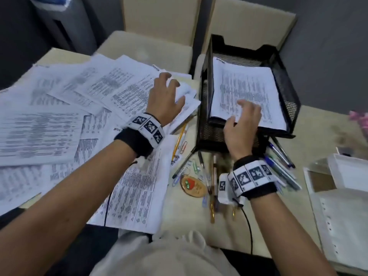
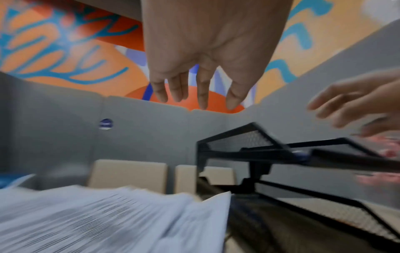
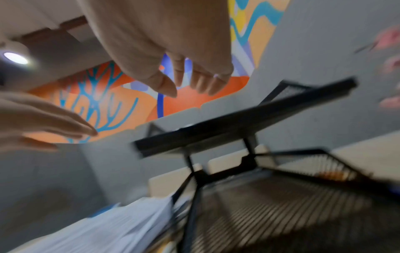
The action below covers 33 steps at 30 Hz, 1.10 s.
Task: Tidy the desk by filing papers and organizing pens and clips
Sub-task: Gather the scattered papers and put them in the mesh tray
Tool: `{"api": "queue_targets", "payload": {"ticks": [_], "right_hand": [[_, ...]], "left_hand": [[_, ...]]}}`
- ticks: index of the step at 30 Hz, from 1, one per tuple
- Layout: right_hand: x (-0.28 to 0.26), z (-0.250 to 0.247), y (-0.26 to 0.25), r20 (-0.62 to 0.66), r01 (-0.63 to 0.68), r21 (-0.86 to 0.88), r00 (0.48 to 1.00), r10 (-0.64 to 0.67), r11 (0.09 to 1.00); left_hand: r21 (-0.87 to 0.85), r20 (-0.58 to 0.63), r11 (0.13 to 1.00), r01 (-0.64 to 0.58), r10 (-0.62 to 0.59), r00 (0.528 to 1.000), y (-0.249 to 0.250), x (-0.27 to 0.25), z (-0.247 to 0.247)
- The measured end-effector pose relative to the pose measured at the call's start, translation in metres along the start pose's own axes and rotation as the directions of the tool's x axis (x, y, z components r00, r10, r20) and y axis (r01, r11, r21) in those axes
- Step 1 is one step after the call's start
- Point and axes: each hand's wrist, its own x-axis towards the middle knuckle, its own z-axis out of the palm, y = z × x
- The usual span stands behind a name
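Printed papers (image 1: 59, 116) lie scattered over the left half of the desk. My left hand (image 1: 171, 90) hovers above their right edge with fingers spread and relaxed; the left wrist view shows the hand (image 2: 194, 92) empty over the sheets (image 2: 108, 219). A black mesh tray (image 1: 288, 80) of two tiers holds a stack of papers (image 1: 245, 88) in its top tier. My right hand (image 1: 245, 114) hangs over the tray's front edge, fingers loosely curled, and the right wrist view shows it (image 3: 190, 83) holding nothing. Pens (image 1: 278, 156) and paper clips (image 1: 196, 166) lie in front of the tray.
A wooden key tag (image 1: 192, 185) lies among the clips. White boxes (image 1: 348, 172) and punched sheets (image 1: 342, 226) occupy the right side. Two beige chairs (image 1: 159, 16) stand behind the desk, and something pink (image 1: 358, 120) is at the far right.
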Motion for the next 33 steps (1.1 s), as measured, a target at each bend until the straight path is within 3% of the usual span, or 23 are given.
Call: {"api": "queue_targets", "payload": {"ticks": [3, 5, 6, 8, 10, 11, 13, 17, 19, 22, 24, 26, 27, 28, 29, 30, 31, 32, 33], "right_hand": [[-0.041, 0.046, -0.023, 0.286, -0.059, 0.1, 0.958, 0.027, 0.993], [-0.061, 0.081, -0.024, 0.519, -0.179, -0.008, 0.84, 0.157, 0.984], [-0.07, 0.096, -0.025, 0.599, -0.217, -0.078, 0.77, 0.22, 0.973], [-0.086, 0.117, -0.027, 0.675, -0.252, -0.179, 0.672, 0.305, 0.951], [-0.099, 0.131, -0.03, 0.66, -0.237, -0.253, 0.667, 0.346, 0.938], [-0.105, 0.136, -0.033, 0.639, -0.203, -0.282, 0.689, 0.341, 0.938], [-0.109, 0.137, -0.035, 0.599, -0.166, -0.286, 0.738, 0.312, 0.944], [-0.095, 0.128, -0.063, 0.472, -0.126, -0.024, 0.873, 0.122, 0.992], [-0.077, 0.123, -0.088, 0.345, -0.068, 0.117, 0.938, 0.023, 0.991], [-0.048, 0.138, -0.115, 0.251, -0.044, 0.179, 0.968, -0.003, 0.983], [-0.041, 0.159, -0.125, 0.288, -0.088, 0.169, 0.957, 0.036, 0.982], [-0.046, 0.18, -0.131, 0.371, -0.168, 0.118, 0.922, 0.114, 0.979], [-0.052, 0.19, -0.134, 0.416, -0.205, 0.082, 0.896, 0.154, 0.975], [-0.06, 0.198, -0.137, 0.472, -0.25, 0.055, 0.86, 0.195, 0.967], [-0.068, 0.205, -0.141, 0.541, -0.296, 0.034, 0.808, 0.232, 0.954], [-0.077, 0.212, -0.145, 0.617, -0.323, 0.008, 0.747, 0.25, 0.946], [-0.086, 0.22, -0.149, 0.685, -0.301, -0.02, 0.69, 0.232, 0.954], [-0.093, 0.228, -0.151, 0.733, -0.219, -0.048, 0.655, 0.184, 0.974], [-0.098, 0.234, -0.154, 0.756, -0.127, -0.064, 0.641, 0.131, 0.99]], "left_hand": [[0.06, 0.058, 0.964, 0.26, -0.263, 0.963, -0.074, -0.014, -0.021], [0.142, 0.076, 0.901, 0.41, -0.422, 0.903, -0.127, -0.03, -0.034], [0.176, 0.089, 0.85, 0.496, -0.515, 0.852, -0.15, -0.04, -0.042], [0.271, 0.144, 0.696, 0.665, -0.712, 0.687, -0.194, -0.068, -0.055], [0.388, 0.21, 0.564, 0.729, -0.824, 0.526, -0.229, -0.101, -0.058], [0.402, 0.215, 0.531, 0.746, -0.846, 0.487, -0.242, -0.119, -0.058], [0.375, 0.211, 0.545, 0.75, -0.838, 0.503, -0.253, -0.14, -0.05], [0.448, 0.352, 0.676, 0.585, -0.735, 0.579, -0.248, -0.153, -0.048], [0.436, 0.434, 0.769, 0.468, -0.635, 0.639, -0.247, -0.16, -0.051], [0.283, 0.618, 0.922, 0.265, -0.387, 0.685, -0.244, -0.175, -0.063], [0.105, 0.699, 0.975, 0.197, -0.214, 0.683, -0.24, -0.191, -0.076], [0.063, 0.738, 0.996, 0.067, -0.092, 0.669, -0.242, -0.209, -0.086], [0.112, 0.745, 0.994, 0.006, -0.088, 0.662, -0.246, -0.216, -0.092], [0.164, 0.717, 0.986, 0.025, -0.137, 0.684, -0.252, -0.221, -0.097], [0.16, 0.638, 0.977, 0.138, -0.209, 0.741, -0.255, -0.221, -0.103], [0.09, 0.505, 0.956, 0.281, -0.287, 0.814, -0.26, -0.216, -0.107], [-0.011, 0.335, 0.91, 0.415, -0.388, 0.859, -0.264, -0.209, -0.112], [-0.103, 0.201, 0.84, 0.534, -0.508, 0.838, -0.269, -0.201, -0.113], [-0.177, 0.147, 0.758, 0.628, -0.611, 0.778, -0.274, -0.191, -0.112]]}}
